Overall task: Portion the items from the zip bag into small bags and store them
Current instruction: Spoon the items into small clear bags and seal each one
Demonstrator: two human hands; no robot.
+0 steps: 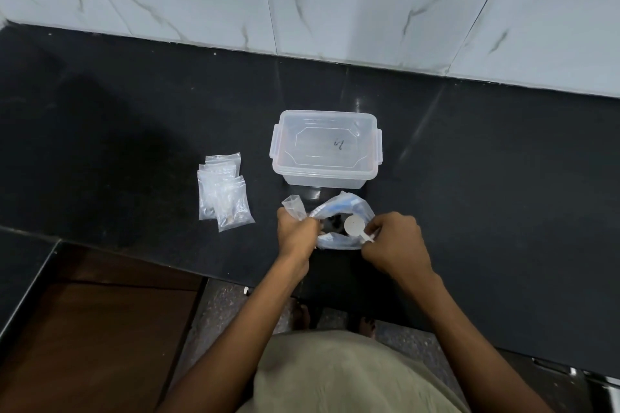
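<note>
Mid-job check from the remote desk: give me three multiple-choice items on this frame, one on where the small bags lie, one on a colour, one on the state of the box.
1. Where does the pile of small bags lie relative to the plastic box?
A. To its left on the counter
B. Inside it
C. On its lid

2. What colour is the scoop in the right hand?
A. Red
B. White
C. Black

3. What state is the plastic box in?
A. Lid off, lying beside it
B. Tipped on its side
C. Upright with its lid on

Answers:
1 A: the bags rest on the dark counter, apart from the box.
2 B: the round scoop shows white over the open zip bag, whose rim the left hand holds in its grip.
3 C: the lid covers the box, its side clips showing.
</note>
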